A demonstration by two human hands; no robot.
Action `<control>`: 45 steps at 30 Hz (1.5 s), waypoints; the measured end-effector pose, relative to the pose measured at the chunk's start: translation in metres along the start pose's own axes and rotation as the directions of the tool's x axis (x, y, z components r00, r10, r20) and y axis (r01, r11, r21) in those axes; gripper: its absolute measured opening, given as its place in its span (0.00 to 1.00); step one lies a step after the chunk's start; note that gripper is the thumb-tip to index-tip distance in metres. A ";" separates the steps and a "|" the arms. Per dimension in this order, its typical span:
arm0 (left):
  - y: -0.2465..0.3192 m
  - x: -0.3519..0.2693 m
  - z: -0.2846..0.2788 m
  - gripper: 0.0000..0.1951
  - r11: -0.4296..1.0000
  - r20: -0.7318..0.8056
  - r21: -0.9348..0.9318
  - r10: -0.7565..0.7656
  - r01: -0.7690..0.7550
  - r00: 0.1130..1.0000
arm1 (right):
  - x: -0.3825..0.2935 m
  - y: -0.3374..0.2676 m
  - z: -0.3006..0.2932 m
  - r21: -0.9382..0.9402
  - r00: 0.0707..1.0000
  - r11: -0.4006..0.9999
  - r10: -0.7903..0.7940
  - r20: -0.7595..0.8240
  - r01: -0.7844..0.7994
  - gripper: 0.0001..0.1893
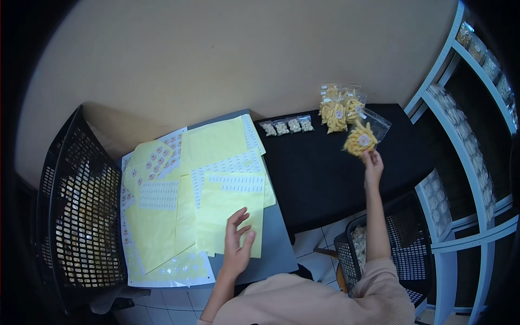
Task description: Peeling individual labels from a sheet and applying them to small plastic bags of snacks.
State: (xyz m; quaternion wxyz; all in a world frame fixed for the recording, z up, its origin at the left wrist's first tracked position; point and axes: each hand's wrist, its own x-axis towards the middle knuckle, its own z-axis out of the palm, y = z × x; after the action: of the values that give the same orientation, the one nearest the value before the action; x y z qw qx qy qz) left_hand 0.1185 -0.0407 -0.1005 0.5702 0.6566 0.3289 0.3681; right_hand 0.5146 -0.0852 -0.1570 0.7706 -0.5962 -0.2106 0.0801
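My right hand (373,164) grips the bottom edge of a clear zip bag of yellow finger-shaped snacks (360,142), which bears a round sticker. The bag is tilted over the black-covered table (321,178), its top pointing to the upper right. Just behind it, several similar filled snack bags (335,115) stand against the wall. My left hand (239,241) hovers over the lower part of a yellow label backing sheet (231,207), fingers apart and holding nothing. Two rows of small white labels remain along that sheet's top.
Several small bags of pale pieces (287,126) lie in a row at the back of the black table. More sticker sheets (158,195) cover the grey table (276,243). A black plastic crate (87,227) stands at left, another (353,248) at lower right. Shelves (467,158) with packets line the right.
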 end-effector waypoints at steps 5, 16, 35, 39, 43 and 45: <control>-0.001 0.009 -0.006 0.19 0.997 -0.123 0.072 -0.008 0.017 0.992 | 0.108 0.063 -0.035 -0.128 0.995 0.989 0.071 -0.068 -0.079 0.14; -0.003 0.026 -0.010 0.17 0.990 -0.271 0.080 -0.091 0.117 0.958 | 0.193 0.109 -0.019 -0.652 0.961 0.721 0.272 -0.042 -0.233 0.17; -0.003 0.031 -0.008 0.18 0.986 -0.237 0.120 -0.087 0.118 0.968 | 0.170 0.101 0.007 -0.763 0.997 0.641 0.037 -0.066 -0.075 0.40; -0.002 0.026 -0.014 0.19 0.989 -0.237 0.120 -0.061 0.092 0.970 | 0.155 0.099 0.007 -0.734 0.997 0.676 0.008 -0.074 -0.060 0.39; -0.004 0.017 -0.021 0.20 0.996 -0.226 0.076 -0.030 0.049 0.974 | 0.137 0.094 -0.001 -0.769 0.999 0.639 -0.006 -0.033 -0.022 0.37; -0.005 0.012 -0.025 0.20 0.996 -0.231 0.073 -0.024 0.042 0.973 | 0.129 0.086 -0.005 -0.749 0.998 0.662 -0.068 -0.008 0.039 0.34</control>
State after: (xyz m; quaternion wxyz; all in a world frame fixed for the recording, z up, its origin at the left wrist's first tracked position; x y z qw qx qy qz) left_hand 0.1026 -0.0172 -0.1026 0.5085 0.6255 0.4176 0.4193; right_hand 0.6433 -0.0173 -0.2103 0.4637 -0.8548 -0.2285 -0.0465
